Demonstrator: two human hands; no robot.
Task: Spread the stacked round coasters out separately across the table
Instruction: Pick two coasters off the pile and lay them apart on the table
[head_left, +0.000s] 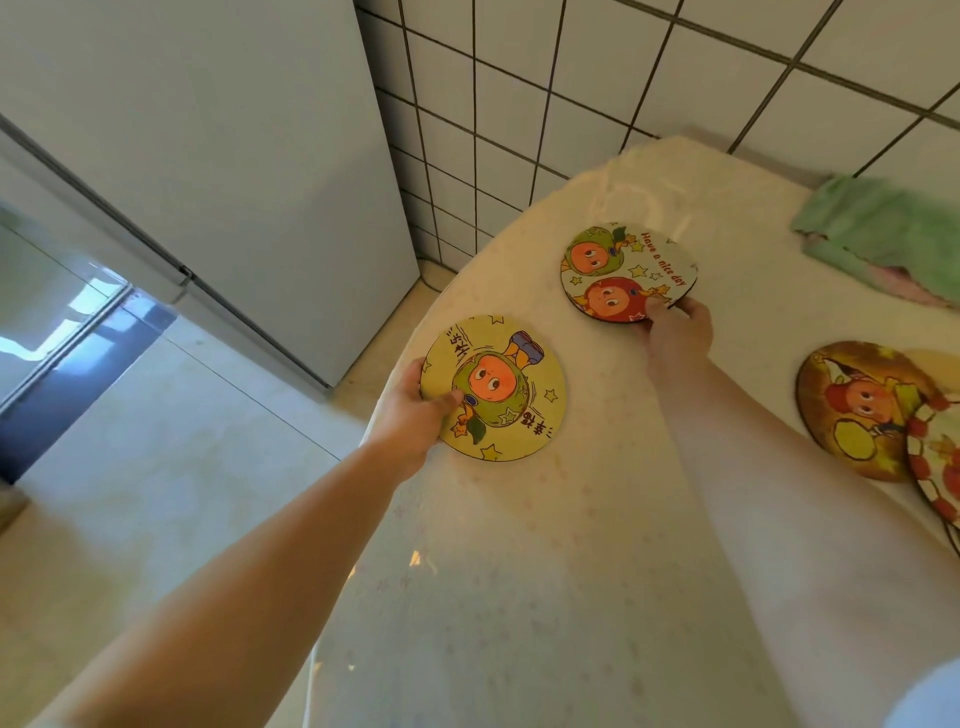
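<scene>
My left hand (410, 415) grips the near-left rim of a yellow round coaster (493, 387) with a green cartoon figure, close to the table's left edge. My right hand (675, 332) pinches the near rim of a white coaster (626, 273) printed with two cartoon faces and "Have a nice day", farther back on the table. At the right lies an orange-brown coaster (857, 410), partly overlapped by a red-and-white rimmed coaster (935, 467) that runs off the frame's right edge.
The table (519, 597) wears a pale star-patterned cloth. A green cloth (883, 228) lies at the back right. A tiled wall (623, 78) stands behind the table and a white fridge (234, 156) to the left, over a pale floor.
</scene>
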